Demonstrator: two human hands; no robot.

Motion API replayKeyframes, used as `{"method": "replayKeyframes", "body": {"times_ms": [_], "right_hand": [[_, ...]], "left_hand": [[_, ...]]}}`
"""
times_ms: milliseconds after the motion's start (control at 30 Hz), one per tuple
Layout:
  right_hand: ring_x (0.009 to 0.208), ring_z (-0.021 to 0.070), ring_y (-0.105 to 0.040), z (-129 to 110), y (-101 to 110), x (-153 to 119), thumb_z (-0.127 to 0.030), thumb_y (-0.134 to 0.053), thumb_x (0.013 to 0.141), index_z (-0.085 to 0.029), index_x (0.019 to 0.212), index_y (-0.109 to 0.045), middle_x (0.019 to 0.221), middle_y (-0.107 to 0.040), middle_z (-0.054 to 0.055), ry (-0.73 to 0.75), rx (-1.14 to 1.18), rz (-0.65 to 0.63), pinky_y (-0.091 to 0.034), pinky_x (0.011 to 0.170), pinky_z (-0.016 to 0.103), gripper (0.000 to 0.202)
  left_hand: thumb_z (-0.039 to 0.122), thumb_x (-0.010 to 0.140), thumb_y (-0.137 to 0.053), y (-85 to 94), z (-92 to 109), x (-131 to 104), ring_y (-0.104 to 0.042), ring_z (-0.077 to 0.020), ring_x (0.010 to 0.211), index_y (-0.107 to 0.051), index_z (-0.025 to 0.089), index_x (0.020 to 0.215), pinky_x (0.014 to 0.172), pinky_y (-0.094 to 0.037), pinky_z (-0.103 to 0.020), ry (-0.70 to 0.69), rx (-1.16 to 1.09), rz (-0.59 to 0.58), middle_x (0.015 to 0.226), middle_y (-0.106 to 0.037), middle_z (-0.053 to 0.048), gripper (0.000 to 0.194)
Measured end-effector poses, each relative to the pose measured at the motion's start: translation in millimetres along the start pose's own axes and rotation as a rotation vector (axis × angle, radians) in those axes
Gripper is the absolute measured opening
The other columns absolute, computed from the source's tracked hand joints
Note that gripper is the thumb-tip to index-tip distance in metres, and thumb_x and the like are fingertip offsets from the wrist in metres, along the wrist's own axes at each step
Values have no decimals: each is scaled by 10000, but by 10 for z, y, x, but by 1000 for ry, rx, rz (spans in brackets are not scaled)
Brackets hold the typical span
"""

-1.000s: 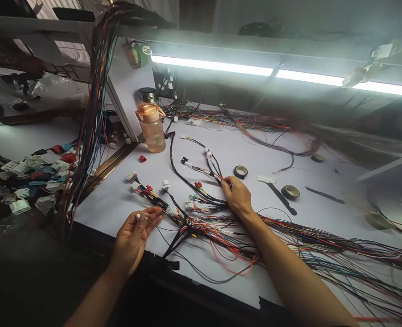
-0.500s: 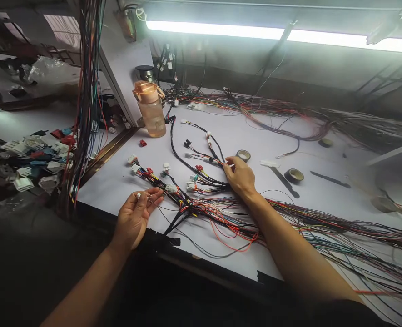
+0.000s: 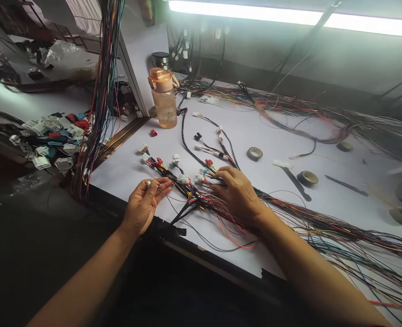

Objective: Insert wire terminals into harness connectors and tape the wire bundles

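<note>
My left hand (image 3: pixel 145 203) pinches a small white connector (image 3: pixel 149 184) between thumb and finger, near the table's front edge. A thin dark wire runs from it toward the wiring harness (image 3: pixel 201 198). Over the harness lies my right hand (image 3: pixel 236 188), its fingers curled down among the wires; the fingertips are partly hidden, and what they grip, if anything, does not show. Just left of those fingers sits a white plug (image 3: pixel 200 179) with a red plug (image 3: pixel 209 162) behind it. Another white connector (image 3: pixel 183 179) rests on the black-taped branch between my hands.
A peach water bottle (image 3: pixel 164 100) stands at the back left. Tape rolls (image 3: pixel 254 154) and a dark strip (image 3: pixel 296 183) lie to the right. A hanging wire bundle (image 3: pixel 107 68) drops beside a heap of connectors (image 3: pixel 56 136) at left. Loose wires (image 3: pixel 344 245) spread rightward.
My right hand has moved from the thinner back branches toward me, down onto the main wires and plugs. My left hand keeps its pinch on the white connector. The whole view has shifted.
</note>
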State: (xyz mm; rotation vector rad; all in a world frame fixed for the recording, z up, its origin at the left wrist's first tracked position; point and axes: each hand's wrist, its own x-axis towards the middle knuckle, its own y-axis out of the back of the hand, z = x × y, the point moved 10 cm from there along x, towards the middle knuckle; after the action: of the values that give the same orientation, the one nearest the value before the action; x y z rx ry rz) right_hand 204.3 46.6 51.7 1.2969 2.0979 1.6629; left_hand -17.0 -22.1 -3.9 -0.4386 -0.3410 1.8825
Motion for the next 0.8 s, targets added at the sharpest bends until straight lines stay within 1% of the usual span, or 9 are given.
{"method": "replayKeyframes", "body": {"times_ms": [33,100,167,267,400,567,800], "right_hand": [[969,212,-570,7,-6,-6,-292,-528,935,-192,994,-614,1046,-640,83,6,3,13,-448,859,350,144],[896,201,-574,31,-19,-4,-289,-476,961,-193,876,-616,961,-646,77,24,15,35,-453,830,346,189],[865,203,-579,81,-16,12,-301,-471,962,-188,829,-604,932,-647,86,23,50,75,-458,807,347,220],[835,197,-587,216,-12,35,-304,-481,956,-184,818,-588,893,-639,87,-44,171,136,-467,772,326,211],[783,175,-583,364,-42,41,-318,-476,955,-197,792,-576,828,-621,50,-152,307,145,-457,740,300,227],[789,178,-587,431,-29,38,-353,-487,939,-197,789,-583,816,-626,44,-210,370,138,-448,746,299,236],[793,178,-594,476,10,23,-423,-489,927,-205,778,-587,826,-644,49,-241,412,182,-470,766,305,283]], "left_hand": [[354,818,-691,-2,2,0,-654,-244,1071,-597,183,835,1040,-438,-507,-4,0,-2,1055,-685,-42,196],[348,829,-680,-6,8,0,-655,-242,1074,-599,183,839,1040,-440,-510,-11,7,-10,1060,-684,-41,184],[345,841,-668,-10,8,-1,-653,-241,1081,-602,183,844,1045,-437,-510,-14,13,-19,1071,-679,-40,175],[340,855,-652,-8,9,-3,-653,-241,1079,-606,184,850,1047,-436,-513,-20,16,-23,1068,-677,-35,162],[325,862,-644,-9,7,-3,-652,-237,1076,-609,186,849,1049,-438,-512,-21,12,-27,1064,-679,-29,143],[318,860,-648,-7,7,1,-655,-228,1062,-611,182,845,1048,-440,-509,-12,11,-19,1057,-680,-25,141],[331,859,-649,0,0,-4,-653,-228,1068,-601,177,843,1046,-439,-494,0,-3,-11,1050,-681,-33,162]]}}
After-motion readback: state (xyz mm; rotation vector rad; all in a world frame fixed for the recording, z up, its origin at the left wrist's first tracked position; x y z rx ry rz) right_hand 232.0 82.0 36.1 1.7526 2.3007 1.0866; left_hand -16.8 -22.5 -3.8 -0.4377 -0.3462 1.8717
